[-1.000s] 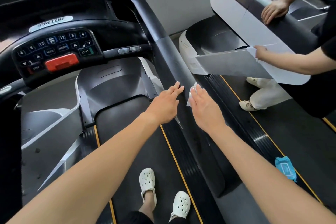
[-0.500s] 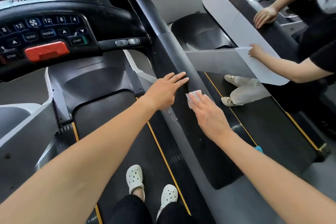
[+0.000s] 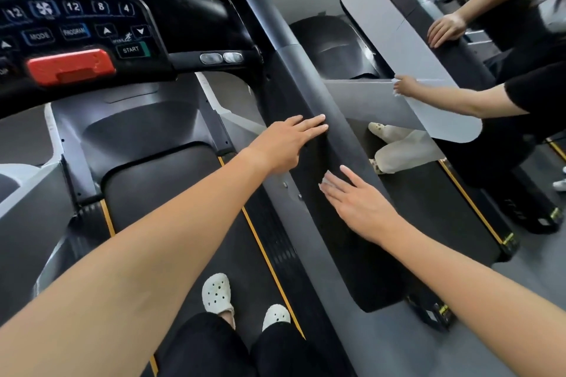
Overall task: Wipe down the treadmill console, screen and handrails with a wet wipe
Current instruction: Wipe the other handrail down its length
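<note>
Currently wiping right handrail [image 3: 304, 79]. My left hand [image 3: 286, 144] flat on it, empty. Right hand [image 3: 360, 205] flat, pressing wet wipe [image 3: 326, 182] against it. Next, likely: firm stroke nearer.

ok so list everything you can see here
handrail: one, black and grey, diagonal through the middle
wet wipe: one, white, under the right hand's fingertips on the dark panel below the handrail
console: one, black, top left
stop button: one, red, on the console
belt: one, black, below the console
neighbouring treadmill: one, white and black, top right
other person: one, black top, at the neighbouring treadmill
clogs: two, white, on the belt
left hand: flat on the handrail
right hand: flat, pressing the wet wipe
</note>
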The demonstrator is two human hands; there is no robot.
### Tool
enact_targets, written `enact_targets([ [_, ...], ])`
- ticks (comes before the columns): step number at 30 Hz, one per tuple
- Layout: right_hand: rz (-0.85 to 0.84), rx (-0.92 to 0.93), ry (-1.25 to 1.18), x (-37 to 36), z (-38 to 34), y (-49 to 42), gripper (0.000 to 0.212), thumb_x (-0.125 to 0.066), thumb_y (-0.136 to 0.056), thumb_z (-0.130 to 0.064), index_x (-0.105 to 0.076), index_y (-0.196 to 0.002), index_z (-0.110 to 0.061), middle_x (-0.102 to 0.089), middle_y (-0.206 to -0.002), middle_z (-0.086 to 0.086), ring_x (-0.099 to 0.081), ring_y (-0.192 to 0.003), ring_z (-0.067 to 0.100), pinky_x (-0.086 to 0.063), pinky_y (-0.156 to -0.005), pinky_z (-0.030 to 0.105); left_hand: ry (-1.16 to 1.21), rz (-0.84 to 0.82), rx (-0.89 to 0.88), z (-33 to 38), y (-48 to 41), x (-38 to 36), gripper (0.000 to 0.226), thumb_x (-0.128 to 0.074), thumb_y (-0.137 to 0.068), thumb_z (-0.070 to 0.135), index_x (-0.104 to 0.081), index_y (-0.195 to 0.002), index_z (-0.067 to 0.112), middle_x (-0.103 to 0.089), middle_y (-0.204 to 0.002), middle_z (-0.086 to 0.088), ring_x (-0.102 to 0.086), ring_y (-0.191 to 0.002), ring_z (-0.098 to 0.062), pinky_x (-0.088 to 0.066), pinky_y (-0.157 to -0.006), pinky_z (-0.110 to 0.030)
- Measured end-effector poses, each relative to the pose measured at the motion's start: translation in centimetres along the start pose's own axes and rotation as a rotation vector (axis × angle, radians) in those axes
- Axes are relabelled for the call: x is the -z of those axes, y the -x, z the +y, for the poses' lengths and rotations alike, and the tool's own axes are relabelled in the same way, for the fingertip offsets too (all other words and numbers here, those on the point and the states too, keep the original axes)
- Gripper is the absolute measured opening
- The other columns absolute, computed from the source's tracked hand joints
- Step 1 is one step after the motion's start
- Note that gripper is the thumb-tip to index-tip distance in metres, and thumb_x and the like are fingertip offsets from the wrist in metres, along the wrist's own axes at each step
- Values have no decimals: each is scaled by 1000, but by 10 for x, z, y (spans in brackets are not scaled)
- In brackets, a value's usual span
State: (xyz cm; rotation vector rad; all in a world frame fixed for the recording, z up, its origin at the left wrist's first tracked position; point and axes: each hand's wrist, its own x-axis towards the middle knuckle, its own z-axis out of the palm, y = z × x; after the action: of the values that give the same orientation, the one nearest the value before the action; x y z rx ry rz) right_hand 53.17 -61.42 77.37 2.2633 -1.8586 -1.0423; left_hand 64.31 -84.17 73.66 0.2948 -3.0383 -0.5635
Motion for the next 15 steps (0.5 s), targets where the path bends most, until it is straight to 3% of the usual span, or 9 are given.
enact_targets([
  [6,168,-195,-33,23,22,-31,58,-38,-101,-9,-25,-158,-2,-22,-166,15,-7,-157,31,-4,-127,50,36,32,76,-9,-3,10,87,-50,-89,0,-17,-164,30,-5,-172,8,-21,-155,-28,-41,-114,-47],
  [9,148,-162,30,8,10,-30,57,-36,-103,-9,-21,-157,3,-19,-166,21,-4,-156,37,-2,-127,52,204,97,221,-21,-4,10,81,-44,-91,-2,-21,-164,27,-10,-172,7,-23,-154,-25,-40,-116,-48],
  [12,-4,-21,105,-2,0,-24,57,-39,-106,-16,-21,-157,2,-15,-167,19,-4,-156,36,7,-124,54,319,77,325,-31,1,2,74,-43,-97,2,-21,-163,25,-12,-172,5,-26,-153,-27,-35,-119,-47],
  [15,-2,-46,136,9,11,-37,58,-43,-105,-17,-24,-158,-3,-15,-168,14,-5,-157,31,7,-124,55,449,63,418,-34,12,-10,68,-42,-100,5,-23,-163,20,-16,-171,2,-30,-152,-27,-32,-121,-44],
])
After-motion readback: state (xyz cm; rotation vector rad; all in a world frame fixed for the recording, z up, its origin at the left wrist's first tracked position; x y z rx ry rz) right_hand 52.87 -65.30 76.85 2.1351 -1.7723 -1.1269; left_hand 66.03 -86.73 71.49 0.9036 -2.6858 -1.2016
